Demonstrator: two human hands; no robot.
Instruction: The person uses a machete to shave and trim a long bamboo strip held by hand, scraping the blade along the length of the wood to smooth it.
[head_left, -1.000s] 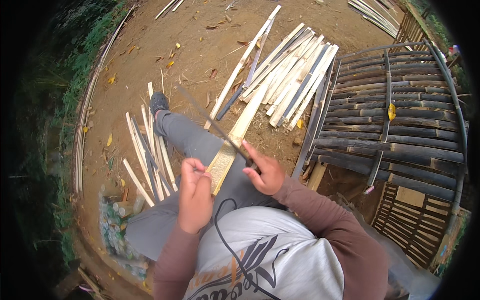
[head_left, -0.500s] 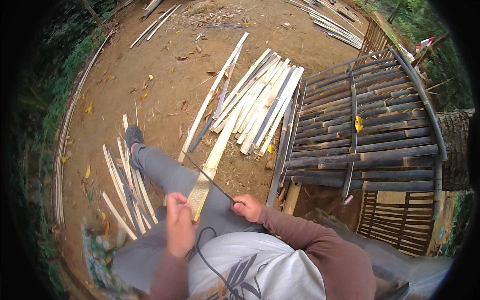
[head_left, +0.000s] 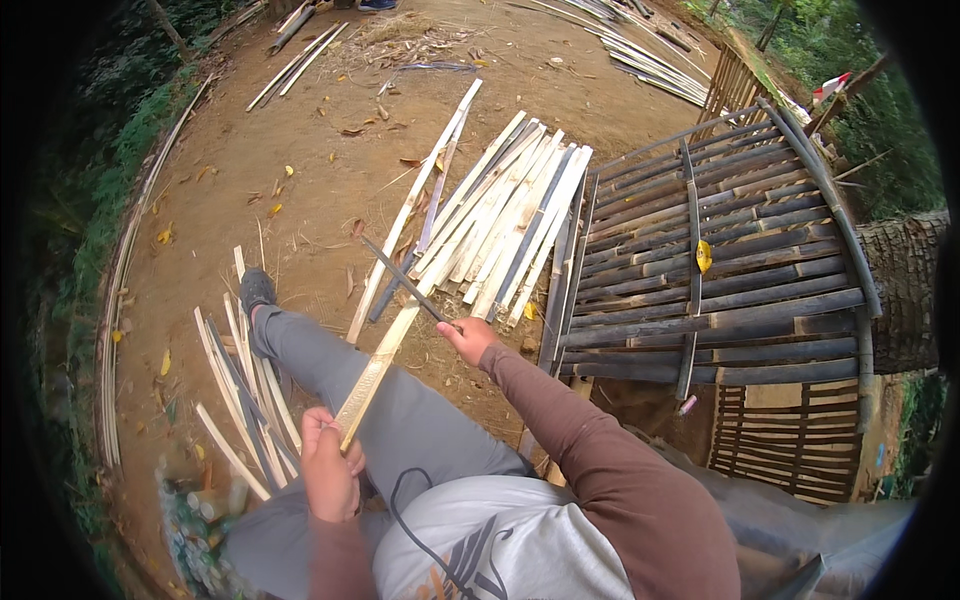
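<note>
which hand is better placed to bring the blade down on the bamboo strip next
Probably the right hand: it grips the long dark blade, raised just above the pale bamboo strip. The left hand is clamped on the strip's near end, steadying it over the leg.

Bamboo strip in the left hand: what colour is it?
Pale yellowish tan, seen in the head view: the bamboo strip runs up from the left hand.

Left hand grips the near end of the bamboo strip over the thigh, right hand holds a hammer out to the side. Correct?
Not quite. The head view shows the right hand holding a long dark blade, not a hammer, with its arm stretched out. The rest stands: the left hand grips the near end of the bamboo strip over the thigh.
</note>
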